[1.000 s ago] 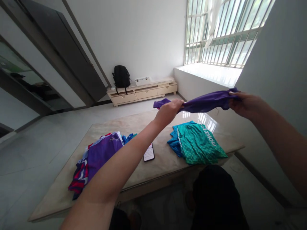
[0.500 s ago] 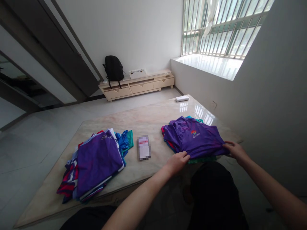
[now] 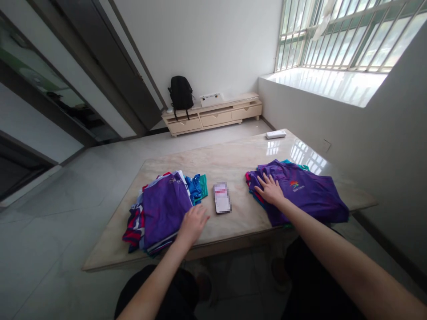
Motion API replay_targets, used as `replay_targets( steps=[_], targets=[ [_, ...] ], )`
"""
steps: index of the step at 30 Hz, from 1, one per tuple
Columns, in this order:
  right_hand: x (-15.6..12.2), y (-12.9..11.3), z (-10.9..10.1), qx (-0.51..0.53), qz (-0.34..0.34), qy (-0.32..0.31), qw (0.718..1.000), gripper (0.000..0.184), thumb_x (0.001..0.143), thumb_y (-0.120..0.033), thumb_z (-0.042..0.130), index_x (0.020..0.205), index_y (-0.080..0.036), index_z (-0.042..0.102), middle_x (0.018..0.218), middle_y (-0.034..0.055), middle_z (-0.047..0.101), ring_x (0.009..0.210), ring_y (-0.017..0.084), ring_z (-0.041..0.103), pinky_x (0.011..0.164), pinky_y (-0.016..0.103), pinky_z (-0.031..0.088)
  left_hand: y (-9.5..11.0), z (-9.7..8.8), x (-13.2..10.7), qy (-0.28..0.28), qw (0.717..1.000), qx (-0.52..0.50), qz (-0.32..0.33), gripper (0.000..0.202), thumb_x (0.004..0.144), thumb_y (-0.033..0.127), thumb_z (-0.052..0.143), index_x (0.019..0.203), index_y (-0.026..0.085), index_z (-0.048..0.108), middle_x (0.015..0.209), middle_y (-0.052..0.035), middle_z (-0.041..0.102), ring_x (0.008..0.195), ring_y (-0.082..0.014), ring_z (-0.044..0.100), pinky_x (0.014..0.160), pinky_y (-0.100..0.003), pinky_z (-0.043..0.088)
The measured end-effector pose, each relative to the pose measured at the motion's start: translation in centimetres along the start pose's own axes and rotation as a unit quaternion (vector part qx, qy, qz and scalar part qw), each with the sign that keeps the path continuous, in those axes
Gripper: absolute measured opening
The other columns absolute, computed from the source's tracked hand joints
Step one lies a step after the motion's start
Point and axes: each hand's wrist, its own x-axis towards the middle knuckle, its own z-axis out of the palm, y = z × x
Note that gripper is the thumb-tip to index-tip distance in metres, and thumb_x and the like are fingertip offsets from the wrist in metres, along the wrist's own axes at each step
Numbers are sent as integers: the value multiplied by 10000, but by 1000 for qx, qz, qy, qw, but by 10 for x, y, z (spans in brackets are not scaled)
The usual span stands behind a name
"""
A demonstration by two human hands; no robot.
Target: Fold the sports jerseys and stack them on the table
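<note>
A purple shirt [image 3: 307, 191] with a small colourful logo lies spread on top of a pile of clothes at the right of the table. My right hand [image 3: 271, 190] rests on its left part, fingers spread flat. My left hand [image 3: 194, 223] is at the right edge of the other pile, fingers loosely extended with nothing in them; whether it touches the cloth I cannot tell. That pile has a folded purple shirt [image 3: 163, 206] on top, with red, white, blue and green garments showing beneath. A phone-like object [image 3: 222, 198], its face blurred, lies between the piles.
The marble-look table [image 3: 213, 155] has its near edge by my knees. A white oblong object [image 3: 275, 134] lies at its far right corner. Beyond stands a low cabinet [image 3: 216, 118] with a black backpack [image 3: 181, 93] and a white box [image 3: 211, 100]. A barred window is at the right.
Both hands have let go of the right purple shirt's near edge. My left hand has moved left to the other pile; my right hand now lies on the shirt's left part. The view has shifted left.
</note>
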Motion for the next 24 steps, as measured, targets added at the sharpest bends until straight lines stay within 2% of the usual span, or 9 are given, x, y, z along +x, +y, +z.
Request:
replay_targets(
  steps=[2, 4, 7, 11, 14, 16, 19, 22, 24],
  targets=[
    [-7, -10, 23, -4, -4, -11, 1000, 637, 987, -575, 406, 1546, -273, 457, 1670, 74, 337, 1558, 389, 193, 1223, 667, 169, -64, -14, -23, 24, 993, 34, -109, 418, 1013, 373, 461, 1339, 166, 622, 1468, -172, 555, 1366, -356, 499, 1130, -529, 426],
    [-11, -10, 36, -4, -4, -12, 1000, 647, 992, -558, 388, 1562, -255, 435, 1683, 81, 305, 1570, 389, 139, 1225, 685, 103, -114, -19, -49, 25, 974, 60, -217, 513, 1012, 407, 444, 1421, 120, 561, 1552, -205, 471, 1441, -385, 420, 1178, -544, 364],
    [-10, -5, 40, 10, -5, -13, 1000, 651, 985, -542, 406, 1564, -246, 432, 1691, 81, 283, 1576, 386, 107, 1225, 686, 65, -148, -13, -78, 4, 950, 66, -305, 603, 1018, 448, 417, 1513, 107, 469, 1591, -224, 422, 1464, -395, 408, 1170, -530, 376],
    [-8, -4, 29, 57, 1, -6, 998, 622, 932, -532, 512, 1488, -254, 536, 1639, 83, 397, 1554, 395, 203, 1222, 687, 103, -140, 0, -84, 15, 961, 55, -271, 597, 1014, 468, 438, 1527, 165, 474, 1602, -210, 409, 1527, -389, 313, 1203, -530, 324],
    [-20, -8, 17, 116, 30, 35, 992, 588, 927, -486, 506, 1429, -192, 591, 1553, 147, 507, 1476, 382, 379, 1211, 630, 236, -129, 0, -82, 35, 973, 45, -224, 520, 985, 452, 516, 1435, 202, 592, 1631, -181, 375, 1554, -383, 254, 1227, -537, 288],
    [-37, -12, 11, 165, 58, 78, 982, 580, 930, -436, 462, 1410, -140, 596, 1492, 187, 555, 1408, 359, 469, 1181, 557, 335, -126, -2, -82, 72, 978, 1, -195, 494, 934, 459, 601, 1343, 188, 665, 1630, -170, 379, 1526, -386, 320, 1217, -523, 327],
    [-75, -23, 11, 248, 84, 109, 959, 520, 894, -402, 441, 1282, -143, 670, 1352, 175, 658, 1262, 327, 594, 1088, 475, 446, -129, -8, -79, 137, 972, -81, -176, 356, 898, 391, 632, 1156, 170, 739, 1508, -162, 533, 1377, -341, 534, 1165, -455, 427],
    [-117, -44, 24, 343, 83, 60, 934, 457, 876, -415, 429, 1119, -151, 712, 1089, 146, 763, 967, 277, 714, 878, 398, 549, -134, -15, -74, 176, 958, -102, -204, 258, 884, 229, 555, 1045, 153, 742, 1263, -170, 682, 1185, -309, 664, 1076, -435, 504],
    [-138, -62, 35, 402, 72, -4, 913, 436, 874, -415, 432, 1078, -144, 707, 893, 112, 776, 765, 236, 714, 731, 346, 553, -136, -20, -71, 199, 945, -114, -232, 243, 825, 151, 550, 981, 149, 737, 1098, -164, 730, 1040, -310, 715, 974, -438, 557]
  ],
)
